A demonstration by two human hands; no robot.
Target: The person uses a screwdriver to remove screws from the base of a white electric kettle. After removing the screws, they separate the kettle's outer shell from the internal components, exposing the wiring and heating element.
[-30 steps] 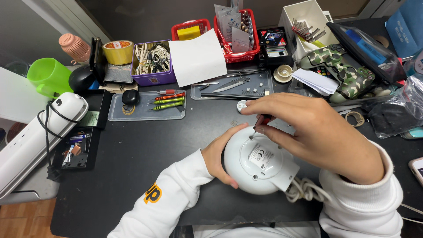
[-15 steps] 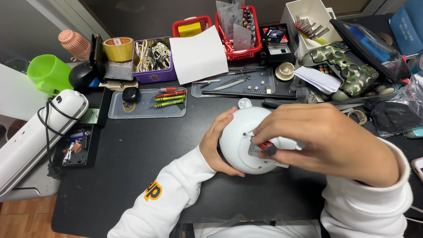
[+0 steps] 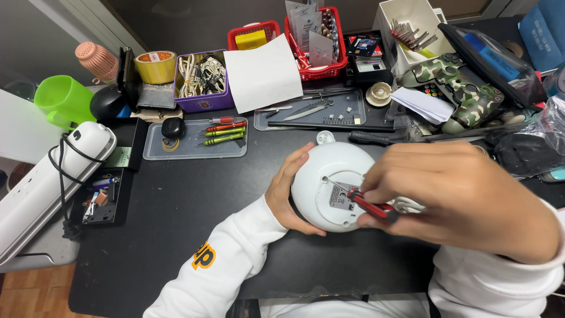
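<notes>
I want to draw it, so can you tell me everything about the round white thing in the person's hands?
The round white device looks like smooth plastic, domed, tipped up off the black desk so its flat underside with a small grey label faces the camera. The left hand cups its side. The right hand puts a red-handled screwdriver to the underside.

left hand (image 3: 286, 191) steadies a round white device (image 3: 329, 176); right hand (image 3: 465, 197) presses a red-handled screwdriver (image 3: 368, 204) into it.

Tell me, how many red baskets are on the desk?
2. A smaller red basket holding a yellow block stands at the back, left of a larger red basket stuffed with packets. Clutter might hide others.
</notes>
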